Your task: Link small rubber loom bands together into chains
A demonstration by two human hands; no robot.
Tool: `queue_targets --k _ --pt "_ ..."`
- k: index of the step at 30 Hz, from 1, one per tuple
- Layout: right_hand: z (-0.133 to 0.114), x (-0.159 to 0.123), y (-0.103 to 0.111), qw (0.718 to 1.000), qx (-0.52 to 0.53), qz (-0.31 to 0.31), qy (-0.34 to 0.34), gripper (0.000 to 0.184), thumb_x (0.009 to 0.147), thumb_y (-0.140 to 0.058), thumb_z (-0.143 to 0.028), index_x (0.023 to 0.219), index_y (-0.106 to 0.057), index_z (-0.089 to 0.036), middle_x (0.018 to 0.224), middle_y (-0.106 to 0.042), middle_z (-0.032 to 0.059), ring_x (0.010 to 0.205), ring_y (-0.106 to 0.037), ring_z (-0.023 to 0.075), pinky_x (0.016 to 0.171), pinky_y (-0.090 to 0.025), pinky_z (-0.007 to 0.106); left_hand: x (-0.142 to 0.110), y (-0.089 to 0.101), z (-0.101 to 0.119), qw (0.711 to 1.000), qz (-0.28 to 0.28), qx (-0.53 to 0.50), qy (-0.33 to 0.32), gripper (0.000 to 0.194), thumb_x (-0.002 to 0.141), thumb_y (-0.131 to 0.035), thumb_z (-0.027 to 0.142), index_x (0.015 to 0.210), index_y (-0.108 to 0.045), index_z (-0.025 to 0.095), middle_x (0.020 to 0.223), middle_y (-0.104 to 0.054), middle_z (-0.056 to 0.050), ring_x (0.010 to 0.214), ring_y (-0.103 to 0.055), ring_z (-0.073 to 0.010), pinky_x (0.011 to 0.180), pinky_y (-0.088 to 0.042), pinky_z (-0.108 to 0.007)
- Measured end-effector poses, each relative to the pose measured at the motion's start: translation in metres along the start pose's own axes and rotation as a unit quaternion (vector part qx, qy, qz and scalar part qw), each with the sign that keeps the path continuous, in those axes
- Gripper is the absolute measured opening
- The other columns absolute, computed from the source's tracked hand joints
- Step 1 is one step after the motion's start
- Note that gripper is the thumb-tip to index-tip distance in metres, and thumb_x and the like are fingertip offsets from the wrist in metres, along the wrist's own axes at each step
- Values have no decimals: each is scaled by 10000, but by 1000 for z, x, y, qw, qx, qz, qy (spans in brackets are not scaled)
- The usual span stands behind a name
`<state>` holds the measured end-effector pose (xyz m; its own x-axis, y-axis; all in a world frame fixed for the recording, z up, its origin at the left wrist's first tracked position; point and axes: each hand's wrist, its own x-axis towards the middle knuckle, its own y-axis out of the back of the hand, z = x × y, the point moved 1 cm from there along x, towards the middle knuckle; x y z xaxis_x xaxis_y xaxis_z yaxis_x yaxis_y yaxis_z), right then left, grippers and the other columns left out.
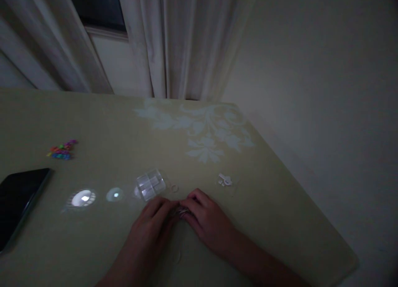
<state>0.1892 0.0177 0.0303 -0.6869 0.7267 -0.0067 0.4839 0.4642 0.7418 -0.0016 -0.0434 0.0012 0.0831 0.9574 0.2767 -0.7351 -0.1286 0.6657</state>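
One pale desk (280,220) is carrying everything, and a dark flat device (23,200) is lying at its far left, well apart from the hands.

Both hands are working at close quarters: the left hand (152,218) is reaching in from the left, the right hand (203,216) from the right, and their fingertips are nearly meeting. Each is holding its fingers bent and narrow, apparently pinching one side of the same bundle.

Just beyond the left hand, a clear compartment box (151,184) is sitting at a slant; whether the fingers are touching its near edge, I cannot tell. Multicoloured pieces (62,150) are lying in a heap farther out to the left.

That small bundle of thin, shiny strands (181,211) is lying directly between the two sets of fingertips, so neither hand is nearer. Its long axis is seemingly running from left to right, though fingers are hiding its ends.

Small white pieces (225,180) are lying beyond the right hand, and a tiny pale ring (174,188) is resting just past the bundle, beside the box.
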Motion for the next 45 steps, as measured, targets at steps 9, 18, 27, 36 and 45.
queue_targets --k 9,18,27,36,45 --pt "9 5 -2 994 57 92 30 145 1020 -640 -154 1135 -719 -193 1041 -708 54 965 -681 186 879 -545 291 6 15 2 997 -9 -43 63 211 1000 -543 274 1027 -751 291 969 -776 -2 897 -744 -210 793 -606 -313" --pt "9 2 8 978 172 110 43 253 1065 -554 -174 1236 -731 -232 1074 -761 40 988 -719 158 913 -539 276 1 31 -9 987 -75 -118 73 330 1047 -470 315 1275 -705 358 1217 -803 -2 1111 -767 -238 978 -612 -386" --pt "7 -8 43 988 129 -41 76 561 957 -680 -168 1499 -563 -260 1454 -624 77 1359 -560 203 1177 -416 360 -11 41 14 981 -195 18 10 520 675 -850 390 1161 -677 325 1255 -642 -37 1133 -611 -311 951 -542 -458" --pt "5 -24 38 977 7 -204 59 1382 634 -960 -544 1710 -124 -314 1779 -126 108 1624 -89 395 1314 -111 563 -5 13 4 989 -136 58 -16 452 785 -885 361 1176 -664 310 1285 -633 -50 1172 -568 -313 1010 -497 -475" --pt "9 -23 37 996 -14 -82 23 1041 797 -874 -545 1655 -339 -300 1706 -327 147 1573 -281 373 1256 -321 567 1 25 -4 992 -113 28 -40 448 920 -738 244 1350 -638 319 1311 -711 -55 1192 -668 -267 1014 -585 -396"
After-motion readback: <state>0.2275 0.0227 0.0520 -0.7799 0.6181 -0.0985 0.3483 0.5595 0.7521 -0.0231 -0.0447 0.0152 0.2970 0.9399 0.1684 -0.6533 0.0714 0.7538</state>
